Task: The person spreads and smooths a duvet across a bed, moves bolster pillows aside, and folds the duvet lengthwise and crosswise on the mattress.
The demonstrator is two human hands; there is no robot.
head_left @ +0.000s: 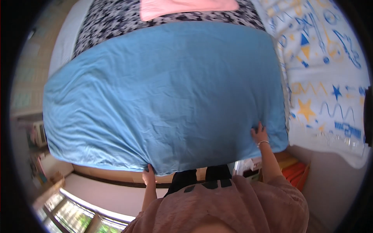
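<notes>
A plain blue sheet (171, 89) is spread across the bed, wrinkled most on its left side. At its near edge, left of my body, my left hand (149, 175) is closed on the hem; creases fan out from that grip. Further right, my right hand (259, 134) rests on top of the sheet near its near right corner, fingers apart, with a bracelet at the wrist. Past the sheet's far edge a black and white patterned cover (112, 25) shows, with a pink cloth or pillow (188, 7) lying on it.
A white cover with blue and yellow drawings (326, 77) adjoins the bed on the right. Orange items (296, 173) sit below it, beside my right arm. Shelves with small things (39, 134) stand at the left, and a window (74, 211) is at the lower left.
</notes>
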